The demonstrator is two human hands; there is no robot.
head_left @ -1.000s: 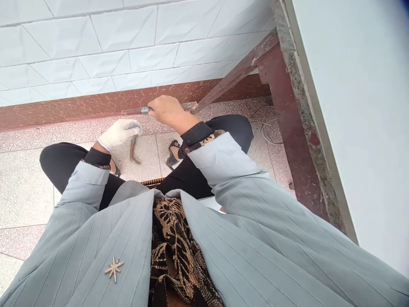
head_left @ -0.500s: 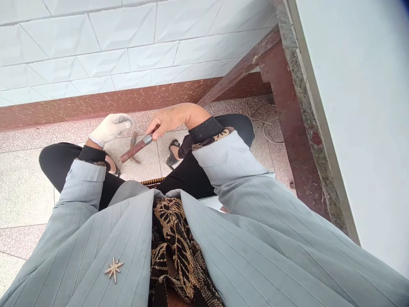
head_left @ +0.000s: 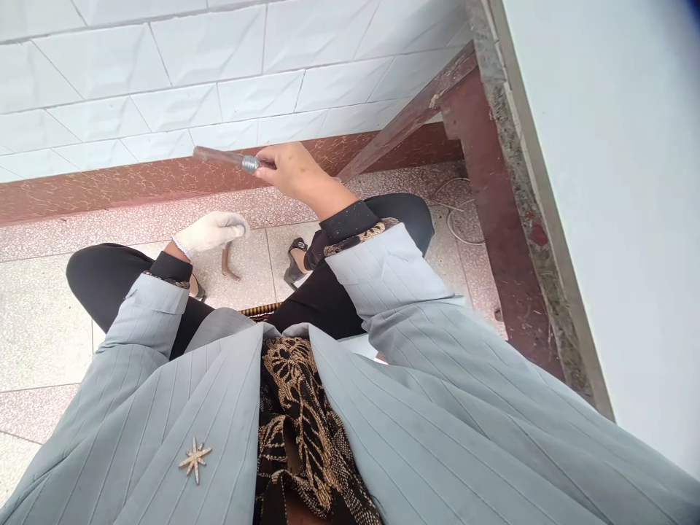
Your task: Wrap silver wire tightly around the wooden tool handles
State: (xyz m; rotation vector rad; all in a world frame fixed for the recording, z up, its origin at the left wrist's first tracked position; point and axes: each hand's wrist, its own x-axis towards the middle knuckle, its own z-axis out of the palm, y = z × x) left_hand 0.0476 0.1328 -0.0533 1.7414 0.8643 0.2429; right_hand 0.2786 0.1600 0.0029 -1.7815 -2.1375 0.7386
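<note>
My left hand (head_left: pixel 212 231), in a white knitted glove, is closed, its fingers curled toward the thumb. Whatever it may hold is hidden or too small to make out. Below the glove shows a bent brown piece of wood (head_left: pixel 228 264), low over or on the floor; its upper end is covered by the glove. My bare right hand (head_left: pixel 289 169) grips a brown stick (head_left: pixel 216 155) near one end, next to a band of wound silver wire (head_left: pixel 250 164). The stick points left, raised above the gloved hand, and its far part is blurred.
A white tiled wall (head_left: pixel 219 58) with a reddish-brown base strip (head_left: pixel 136 179) stands ahead. At right are a brown frame (head_left: pixel 492 204) with a slanting bar and a white surface (head_left: pixel 612 182). A pale cable (head_left: pixel 451 222) lies on the floor, near my shoe (head_left: pixel 295 264).
My right hand has lifted the stick up and away, swinging its far end upward to the left. My gloved left hand has moved slightly right and down, over the bent wood.
</note>
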